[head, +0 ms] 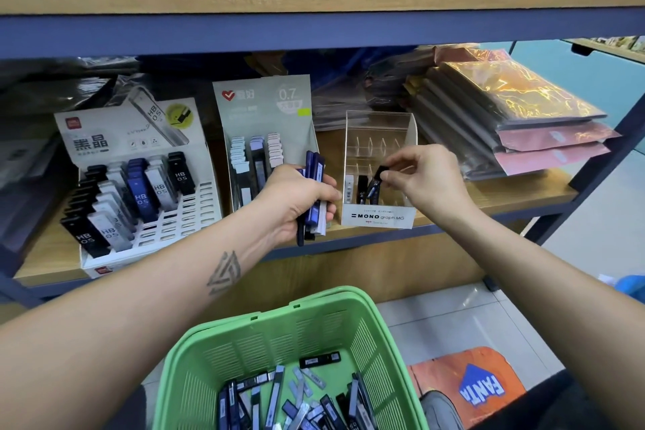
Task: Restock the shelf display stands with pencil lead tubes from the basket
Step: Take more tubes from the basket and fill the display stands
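My left hand (pixel 300 201) grips a bundle of dark blue and black lead tubes (pixel 314 185), held upright in front of the shelf edge. My right hand (pixel 424 178) pinches the top of a black lead tube (pixel 376 181) that stands tilted inside the clear MONO graph display stand (pixel 380 216). That stand holds two or three tubes at its front left; its other slots show no tubes. Below, the green basket (pixel 244 339) holds several loose lead tubes (pixel 296 398).
A white HB 0.5 display stand (pixel 195 206) with several tubes sits at the shelf's left, a grey 0.7 stand (pixel 261 105) beside it. Stacked wrapped packs (pixel 516 115) lie at the right. An orange Fanta mat (pixel 471 384) lies on the tiled floor.
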Action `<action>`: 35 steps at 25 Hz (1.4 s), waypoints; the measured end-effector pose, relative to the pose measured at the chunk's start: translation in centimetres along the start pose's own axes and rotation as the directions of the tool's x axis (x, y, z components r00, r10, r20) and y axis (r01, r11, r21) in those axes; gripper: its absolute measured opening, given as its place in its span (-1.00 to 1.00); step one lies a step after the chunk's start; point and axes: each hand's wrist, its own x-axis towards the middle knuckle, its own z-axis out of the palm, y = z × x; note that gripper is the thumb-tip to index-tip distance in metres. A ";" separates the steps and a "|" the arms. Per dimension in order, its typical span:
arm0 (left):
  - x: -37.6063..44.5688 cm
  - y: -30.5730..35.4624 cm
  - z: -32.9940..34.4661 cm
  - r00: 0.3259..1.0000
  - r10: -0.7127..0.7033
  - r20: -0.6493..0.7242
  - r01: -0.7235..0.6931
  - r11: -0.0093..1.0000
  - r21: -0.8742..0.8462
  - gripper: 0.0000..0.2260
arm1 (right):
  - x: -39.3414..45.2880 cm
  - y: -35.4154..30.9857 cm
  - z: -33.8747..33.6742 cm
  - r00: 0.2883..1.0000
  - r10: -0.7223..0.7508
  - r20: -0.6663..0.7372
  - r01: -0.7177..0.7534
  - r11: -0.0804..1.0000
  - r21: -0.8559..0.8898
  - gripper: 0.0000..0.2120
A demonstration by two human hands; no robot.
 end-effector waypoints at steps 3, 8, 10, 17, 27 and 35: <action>-0.1 0.0 0.0 1.000 0.000 0.004 0.000 1.000 0.002 -0.87 | -0.3 0.2 1.5 0.999 -0.018 0.032 0.021 0.997 -0.069 -0.89; -0.1 -0.1 -0.1 1.000 -0.006 0.019 0.006 1.000 0.006 -0.85 | -0.7 0.2 3.0 0.997 -0.048 0.060 0.057 0.983 -0.172 -0.86; -0.1 -0.2 -0.1 0.999 -0.014 0.033 0.014 1.000 0.002 -0.86 | -0.6 0.2 3.2 0.997 -0.043 0.067 0.054 0.983 -0.175 -0.86; -0.1 -0.3 0.0 0.995 -0.066 0.078 0.075 0.990 -0.116 -0.90 | -0.7 -1.6 2.5 0.998 0.022 0.066 -0.018 0.998 -0.061 -0.87; -0.2 -0.3 -0.3 0.996 -0.088 0.011 0.088 0.973 -0.214 -0.90 | -3.1 -4.4 2.7 0.694 0.183 0.696 -0.606 0.672 0.427 -0.65; 0.1 -0.6 0.0 0.995 -0.014 -0.098 0.010 0.999 -0.039 -0.79 | -1.7 -3.9 1.5 0.772 0.169 0.613 -0.420 0.860 0.291 -0.70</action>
